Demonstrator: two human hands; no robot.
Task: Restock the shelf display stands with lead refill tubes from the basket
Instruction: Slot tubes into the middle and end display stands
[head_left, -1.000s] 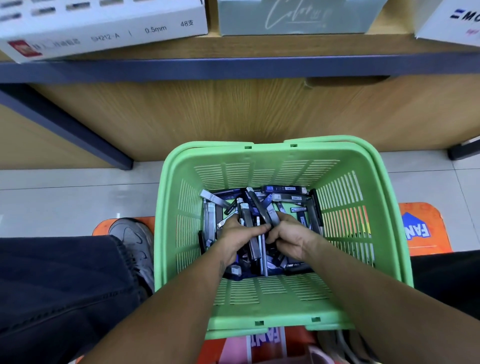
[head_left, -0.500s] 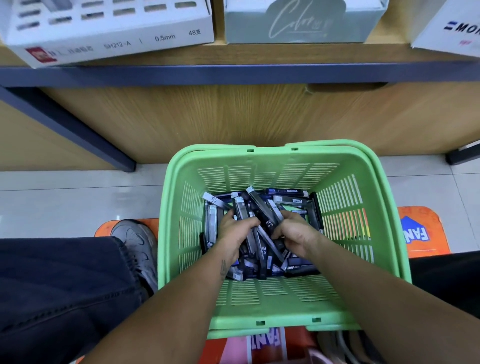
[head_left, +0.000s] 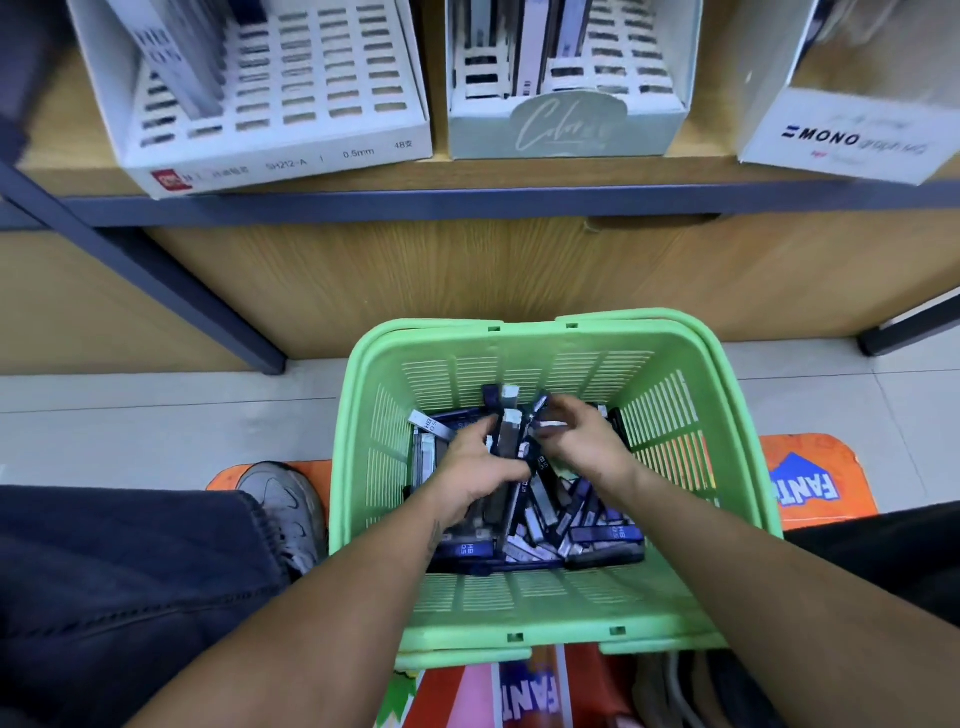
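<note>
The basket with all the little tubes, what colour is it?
Light green basket, seen in the head view.

Basket (head_left: 363, 467) walls hem the tubes (head_left: 550, 525); open top; stand slots (head_left: 332, 73) seemingly free

Display stands (head_left: 332, 98): we see tops cut off by upper edge.
Right hand (head_left: 582, 439): fingertips motion-blurred; grip unclear to us.
Lead refill tubes (head_left: 545, 525): partly hidden under both hands.

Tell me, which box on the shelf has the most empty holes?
The left white box marked 0.5mm: most slots empty, tubes only at its left.
</note>
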